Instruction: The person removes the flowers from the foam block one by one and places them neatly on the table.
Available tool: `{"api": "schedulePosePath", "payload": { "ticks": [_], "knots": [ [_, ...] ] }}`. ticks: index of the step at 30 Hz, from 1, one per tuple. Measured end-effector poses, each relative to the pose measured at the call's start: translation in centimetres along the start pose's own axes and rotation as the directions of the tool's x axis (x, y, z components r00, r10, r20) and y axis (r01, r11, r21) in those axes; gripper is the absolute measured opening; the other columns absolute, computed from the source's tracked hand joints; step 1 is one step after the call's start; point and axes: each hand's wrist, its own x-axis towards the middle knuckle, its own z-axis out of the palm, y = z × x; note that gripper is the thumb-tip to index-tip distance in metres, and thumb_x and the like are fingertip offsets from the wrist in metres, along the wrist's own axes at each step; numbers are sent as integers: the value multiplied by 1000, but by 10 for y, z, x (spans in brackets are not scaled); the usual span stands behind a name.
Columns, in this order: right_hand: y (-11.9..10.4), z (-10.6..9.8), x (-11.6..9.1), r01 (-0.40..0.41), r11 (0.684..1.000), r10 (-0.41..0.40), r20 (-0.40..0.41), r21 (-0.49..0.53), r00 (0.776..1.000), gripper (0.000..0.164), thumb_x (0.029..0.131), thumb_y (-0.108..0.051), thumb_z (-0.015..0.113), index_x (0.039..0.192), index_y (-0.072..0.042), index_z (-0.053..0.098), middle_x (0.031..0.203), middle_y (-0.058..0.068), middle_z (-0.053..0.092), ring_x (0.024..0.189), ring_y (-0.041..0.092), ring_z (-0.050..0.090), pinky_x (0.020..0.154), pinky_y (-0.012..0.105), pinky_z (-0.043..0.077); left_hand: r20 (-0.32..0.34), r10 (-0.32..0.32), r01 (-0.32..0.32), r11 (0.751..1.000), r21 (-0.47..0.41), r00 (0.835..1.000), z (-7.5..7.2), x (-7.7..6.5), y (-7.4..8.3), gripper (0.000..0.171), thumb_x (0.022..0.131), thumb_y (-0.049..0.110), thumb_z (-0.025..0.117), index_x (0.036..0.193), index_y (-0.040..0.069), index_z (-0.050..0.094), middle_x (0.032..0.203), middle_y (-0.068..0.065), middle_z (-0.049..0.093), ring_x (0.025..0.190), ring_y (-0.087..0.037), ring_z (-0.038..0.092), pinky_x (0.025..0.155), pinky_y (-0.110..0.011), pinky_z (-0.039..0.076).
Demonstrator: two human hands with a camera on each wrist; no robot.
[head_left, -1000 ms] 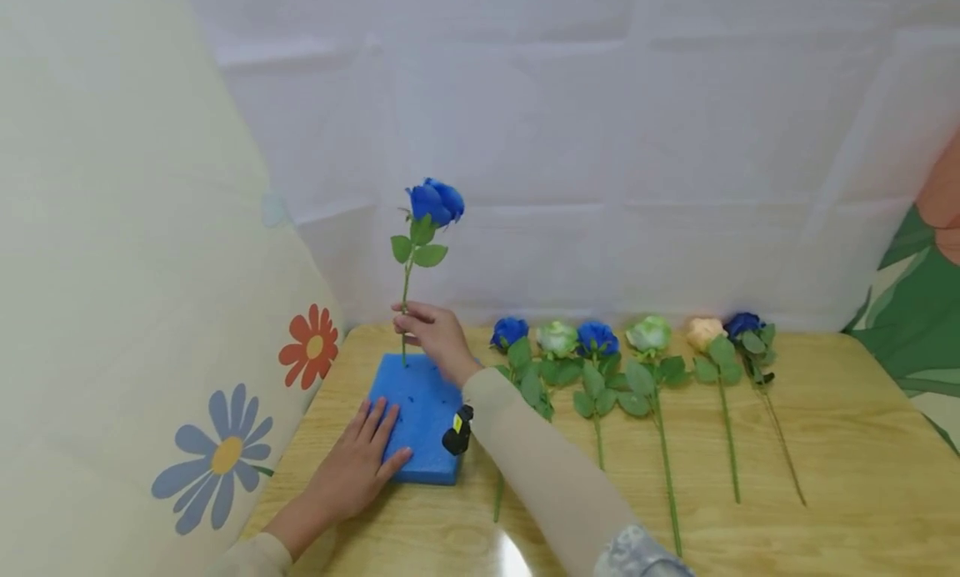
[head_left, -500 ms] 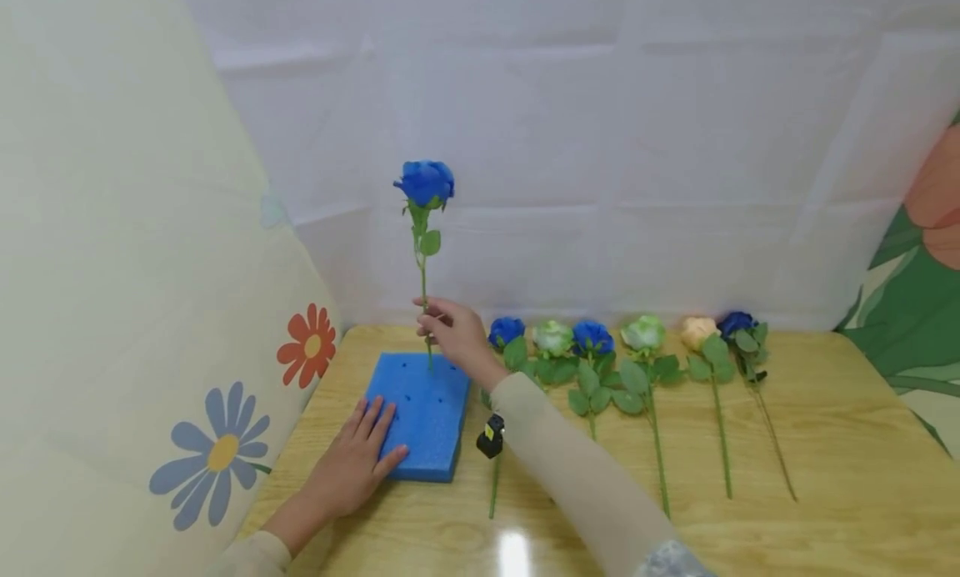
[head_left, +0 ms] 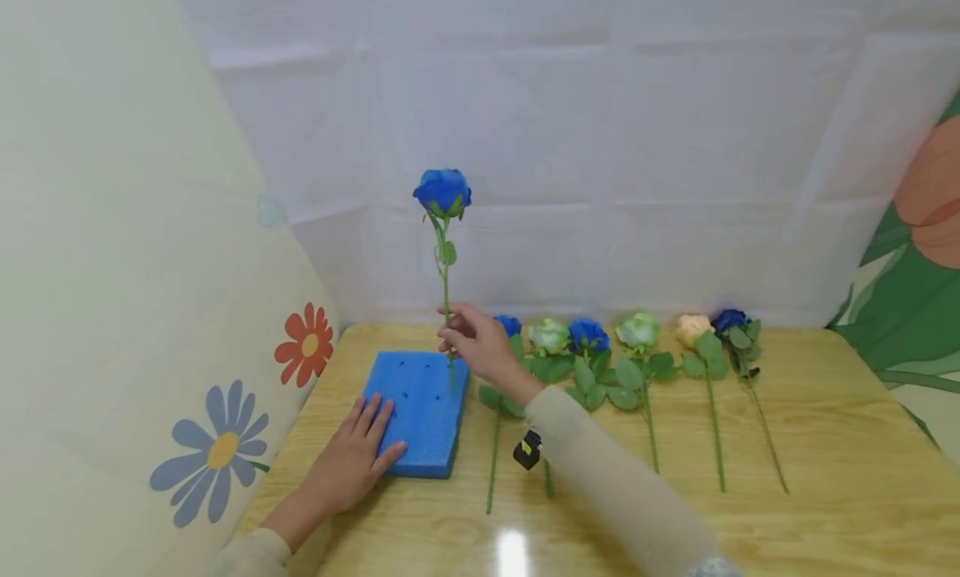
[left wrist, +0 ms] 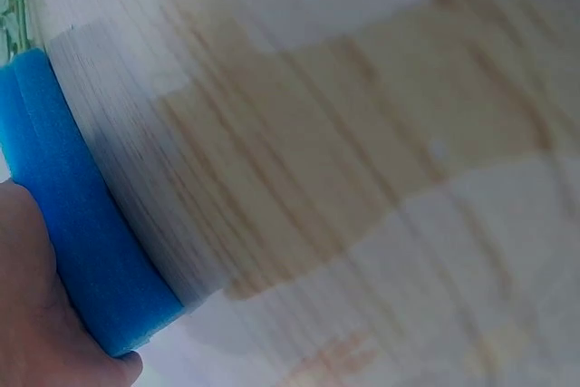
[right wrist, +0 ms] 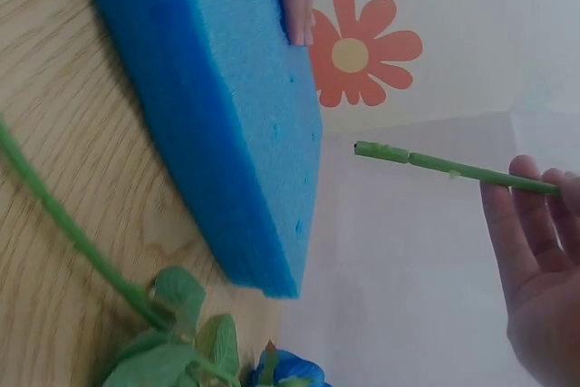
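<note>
My right hand point(head_left: 486, 345) pinches the stem of a blue rose point(head_left: 443, 192) between thumb and fingers, the bloom upright above it. In the right wrist view the cut lower end of the green stem point(right wrist: 435, 163) points out free of the foam. A blue foam block point(head_left: 423, 435) with several small dark holes in its top lies flat on the table. My left hand point(head_left: 348, 460) rests on the block's left side, its fingers straight and slightly spread. The left wrist view shows only part of that hand point(left wrist: 36, 305) against the block's edge.
Right of the block, several roses lie in a row on the wooden table point(head_left: 840, 477): a green one point(head_left: 639, 330), a peach one point(head_left: 693, 330), a dark blue one point(head_left: 729, 321) and others. A white cloth point(head_left: 525, 127) hangs behind the table.
My right hand has moved rightward with the blue rose, its stem leaving the block's back middle and now over the back right corner. My left hand has stayed on the block.
</note>
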Motion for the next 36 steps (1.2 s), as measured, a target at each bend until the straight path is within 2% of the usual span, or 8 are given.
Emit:
{"api": "schedulePosePath", "payload": {
  "ticks": [7, 9, 15, 20, 22, 28, 32, 36],
  "knots": [
    [1, -15, -14, -10, 1000, 10, 22, -30, 1000, 27, 100, -8, 64, 127, -9, 64, 99, 12, 73, 85, 25, 74, 76, 44, 63, 1, -4, 4, 1000, -8, 1000, 3, 2, 0, 79, 104, 58, 42, 158, 1, 30, 164, -24, 24, 152, -48, 13, 119, -63, 23],
    [1, -20, -17, -12, 999, 13, 34, -34, 999, 27, 100, -9, 63, 127, -9, 64, 100, 15, 72, 86, 26, 73, 76, 45, 62, 4, -7, 7, 1000, -13, 1000, 5, 2, 0, 80, 104, 59, 41, 158, 1, 30, 165, -24, 23, 152, -48, 12, 119, -63, 22],
    [-4, -33, -27, -27, 999, 30, 69, -44, 997, 27, 102, -7, 60, 128, -7, 63, 103, 21, 70, 84, 20, 71, 76, 40, 63, 15, -11, 11, 1000, -28, 1000, 8, 4, -2, 81, 104, 60, 40, 158, 1, 29, 165, -24, 22, 152, -48, 12, 120, -63, 20],
    [-7, -45, -38, -72, 997, 74, 57, -34, 996, 31, 101, -3, 59, 131, -7, 63, 107, 19, 70, 89, 29, 72, 76, 33, 62, 10, -4, 4, 999, -35, 1000, 10, 4, -4, 80, 104, 59, 40, 158, 0, 30, 165, -24, 23, 152, -48, 12, 120, -63, 19],
    [-7, -51, -43, -67, 997, 68, 49, -33, 996, 32, 101, -3, 59, 133, -6, 63, 109, 20, 69, 93, 34, 72, 76, 36, 62, 6, -3, 3, 999, -35, 1000, 10, 4, -4, 80, 104, 59, 40, 158, 1, 31, 165, -24, 23, 152, -48, 12, 120, -63, 20],
    [-5, -74, -61, -57, 998, 58, 63, -29, 996, 35, 104, -9, 57, 139, -7, 59, 108, 15, 67, 94, 34, 71, 80, 46, 62, -6, 13, -13, 999, -35, 1000, 8, 2, -3, 79, 104, 57, 43, 157, 0, 32, 163, -26, 25, 151, -49, 13, 119, -65, 21],
    [-6, -93, -71, -73, 997, 72, 73, 12, 995, 36, 105, -8, 55, 140, -7, 57, 111, 21, 64, 97, 39, 69, 84, 51, 60, -16, 14, -15, 999, -31, 1000, 8, 1, -3, 77, 104, 55, 44, 157, 0, 32, 163, -26, 26, 151, -50, 14, 119, -64, 22],
    [-3, -112, -78, -66, 997, 64, 74, 33, 995, 38, 104, -5, 55, 142, -2, 55, 113, 26, 62, 92, 33, 69, 84, 57, 59, -13, 14, -15, 999, -31, 1000, 8, 2, -2, 76, 105, 54, 44, 157, 0, 32, 163, -25, 27, 151, -49, 14, 119, -64, 21]
  ]
}}
